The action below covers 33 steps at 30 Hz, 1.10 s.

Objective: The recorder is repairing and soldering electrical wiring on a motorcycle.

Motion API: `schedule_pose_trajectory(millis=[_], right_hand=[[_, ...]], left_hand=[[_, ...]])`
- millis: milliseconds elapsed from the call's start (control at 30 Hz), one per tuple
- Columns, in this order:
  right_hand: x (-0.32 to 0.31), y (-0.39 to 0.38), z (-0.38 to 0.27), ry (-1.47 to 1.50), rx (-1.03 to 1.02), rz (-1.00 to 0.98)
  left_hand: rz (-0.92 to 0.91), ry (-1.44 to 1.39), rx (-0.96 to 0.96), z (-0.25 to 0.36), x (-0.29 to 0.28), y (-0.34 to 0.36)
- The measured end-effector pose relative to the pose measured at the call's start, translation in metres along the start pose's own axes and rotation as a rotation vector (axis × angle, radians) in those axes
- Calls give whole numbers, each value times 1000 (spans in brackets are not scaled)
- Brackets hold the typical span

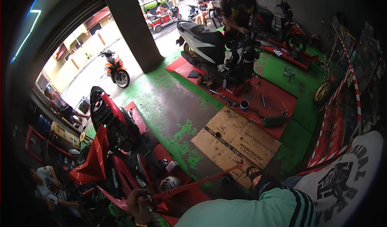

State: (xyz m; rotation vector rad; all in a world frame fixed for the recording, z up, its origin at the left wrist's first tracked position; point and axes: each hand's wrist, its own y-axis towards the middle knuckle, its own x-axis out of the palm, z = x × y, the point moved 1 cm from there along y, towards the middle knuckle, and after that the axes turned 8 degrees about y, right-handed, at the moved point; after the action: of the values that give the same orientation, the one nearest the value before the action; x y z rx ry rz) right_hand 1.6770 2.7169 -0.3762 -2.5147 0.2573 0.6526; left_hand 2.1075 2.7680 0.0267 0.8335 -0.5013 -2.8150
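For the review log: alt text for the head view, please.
The person's left hand and right hand pull a red strap taut between them, beside a red motorcycle in a green-floored workshop. Flattened cardboard lies ahead; another person works on a dark scooter beyond.

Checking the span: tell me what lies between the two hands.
In the head view, a red strap stretches from left hand to right hand, over a grey helmet.

The red strap [193,184] looks like woven cloth. Glossy red plastic panels cover the motorcycle [109,146]. Flattened cardboard [234,140] lies matt on the worn, patchy green-painted floor [169,106].
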Motion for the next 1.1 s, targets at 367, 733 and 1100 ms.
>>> schedule_pose_trajectory(millis=[367,733,1100], right_hand=[[-158,41,105,196,344,401],[-286,77,128,61,315,661],[-392,44,189,203,578,788]], left_hand=[[-1,-50,208,15,146,213],[-58,-53,321,23,281,414],[-550,-168,297,166,642,527]])
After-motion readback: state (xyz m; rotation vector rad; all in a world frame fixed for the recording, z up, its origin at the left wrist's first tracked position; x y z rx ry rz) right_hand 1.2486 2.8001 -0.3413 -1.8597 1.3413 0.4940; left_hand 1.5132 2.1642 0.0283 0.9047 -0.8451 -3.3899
